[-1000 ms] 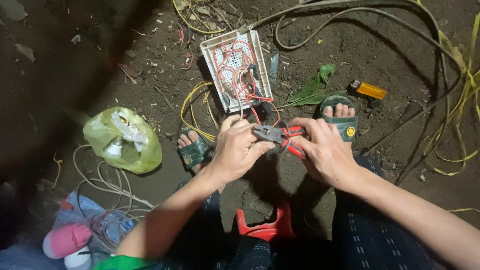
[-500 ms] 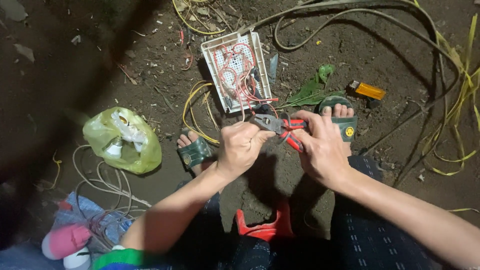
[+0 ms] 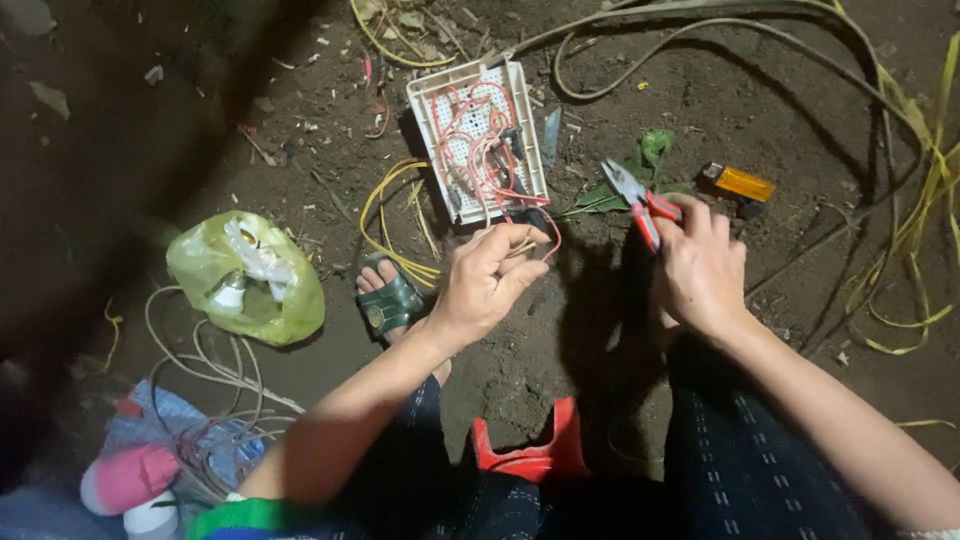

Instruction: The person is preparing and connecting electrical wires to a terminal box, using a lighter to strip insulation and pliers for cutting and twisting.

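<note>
Since the earlier frame: hands drawn apart, no longer joined over the pliers; right hand [image 3: 700, 268] shifted out to the right of the switch board [image 3: 478, 140], carrying the pliers [image 3: 640, 203] along. Left hand [image 3: 487, 280] just below the board's lower edge, fingers curled, thumb and fingertips pinching a thin red wire [image 3: 545, 228] that runs up into the board. Right hand closed around the red handles of the pliers, grey nose pointing up and left toward the board, tips apart from it. Board lying flat on the bare dirt floor [image 3: 760, 90], white, back side up, red wires looped across it. Yellow wire [image 3: 385, 205] coiled against the board's left side. Green leaf [image 3: 650, 150] and orange lighter [image 3: 742, 183] to the right of the board, beyond the pliers. Sandalled foot [image 3: 388, 300] below and left of the board. Yellow-green plastic bag [image 3: 245, 275] well to the left of the board. Red object [image 3: 530, 455] well below the board, between the knees; kind not clear.
</note>
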